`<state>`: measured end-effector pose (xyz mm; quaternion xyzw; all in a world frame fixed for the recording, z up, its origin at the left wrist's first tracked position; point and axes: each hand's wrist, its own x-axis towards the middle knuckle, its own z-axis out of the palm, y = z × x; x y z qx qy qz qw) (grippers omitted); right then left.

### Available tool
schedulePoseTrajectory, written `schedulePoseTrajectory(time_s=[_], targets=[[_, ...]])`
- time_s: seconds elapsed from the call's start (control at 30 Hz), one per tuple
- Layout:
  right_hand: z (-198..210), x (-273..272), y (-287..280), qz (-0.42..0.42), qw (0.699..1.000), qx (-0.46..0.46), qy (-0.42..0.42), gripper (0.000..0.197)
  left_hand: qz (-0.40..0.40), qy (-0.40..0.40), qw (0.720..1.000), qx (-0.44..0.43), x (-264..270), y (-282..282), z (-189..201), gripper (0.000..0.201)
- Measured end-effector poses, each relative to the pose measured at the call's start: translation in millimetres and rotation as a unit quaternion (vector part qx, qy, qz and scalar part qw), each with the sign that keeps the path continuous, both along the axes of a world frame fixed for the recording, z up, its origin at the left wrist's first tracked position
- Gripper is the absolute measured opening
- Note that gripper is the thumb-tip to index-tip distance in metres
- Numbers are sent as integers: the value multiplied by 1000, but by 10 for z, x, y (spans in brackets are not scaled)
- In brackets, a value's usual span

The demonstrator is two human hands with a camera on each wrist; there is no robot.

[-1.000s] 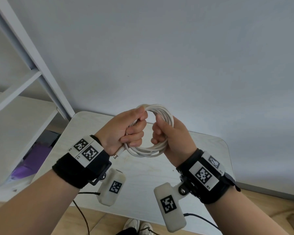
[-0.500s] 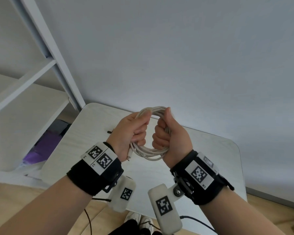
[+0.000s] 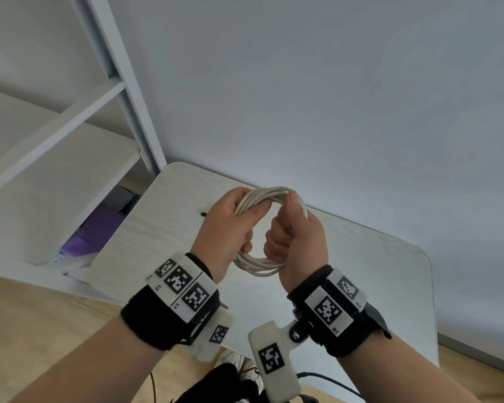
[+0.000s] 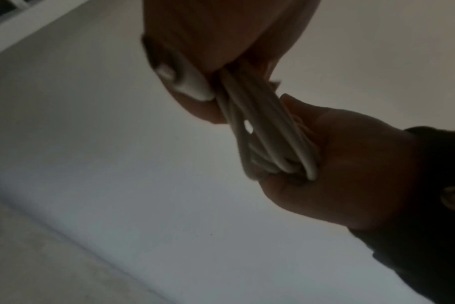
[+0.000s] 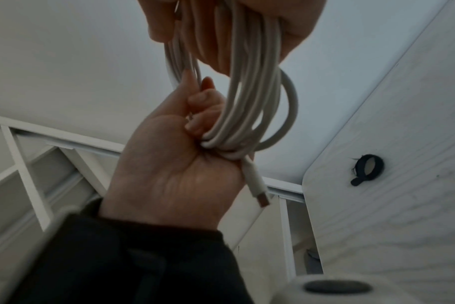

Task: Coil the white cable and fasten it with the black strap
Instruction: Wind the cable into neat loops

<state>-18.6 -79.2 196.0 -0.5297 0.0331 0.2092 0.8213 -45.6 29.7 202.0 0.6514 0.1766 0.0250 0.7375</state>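
Both hands, left hand [image 3: 230,228] and right hand [image 3: 298,242], clenched the white cable [image 3: 259,264] coil; keeping one grip firm would free the other for the black strap [image 5: 367,169] on the tabletop [image 3: 376,271].

Head view: high, looking down and forward over both wrists at the tabletop [image 3: 361,257] and wall. Wrist views: very close, angled upward from beneath each hand. All three share the coiled white cable [image 3: 262,267] [image 4: 260,131] [image 5: 247,98].

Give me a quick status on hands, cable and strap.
Both hands, left hand and right hand, grip the coiled white cable. Black strap unused on table. Nothing in the way.
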Motion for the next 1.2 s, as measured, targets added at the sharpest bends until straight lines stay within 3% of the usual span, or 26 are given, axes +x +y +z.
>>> schedulePoseTrajectory(time_s=[0.1,0.2,0.37,0.53,0.6,0.67,0.77,0.87,0.93,1.03,1.07,1.2], targets=[[-21,-42,24,9,1000,11,-15,42,3,5,997,-76,-42,-1,5,16],[-73,-62,40,20,1000,19,-3,43,-4,11,996,-83,-44,21,-8,18],[-163,-68,54,43,998,12,54,40,-53,56,996,-36,22,133,-27,11],[-241,-88,2,107,994,9,17,17,-123,76,987,64,102,258,3,16],[-247,-78,-24,135,991,-20,9,26,-156,80,978,109,126,299,29,19],[-230,-50,-64,150,988,-43,-1,39,-211,88,955,187,148,329,58,23],[-174,4,-136,181,980,-77,-6,45,-315,119,872,354,167,348,115,14],[-111,-5,-113,205,966,-153,-23,50,-362,123,825,416,194,322,135,16],[-85,-17,-61,158,964,-208,-50,42,-337,110,850,391,202,277,95,20],[-64,-7,-14,75,969,-221,-77,22,-234,72,942,230,164,220,0,28],[-61,-5,-5,64,969,-221,-86,20,-210,55,960,180,151,218,-26,28],[-60,-45,24,48,963,-226,-141,10,-207,27,970,122,100,247,-92,17]])
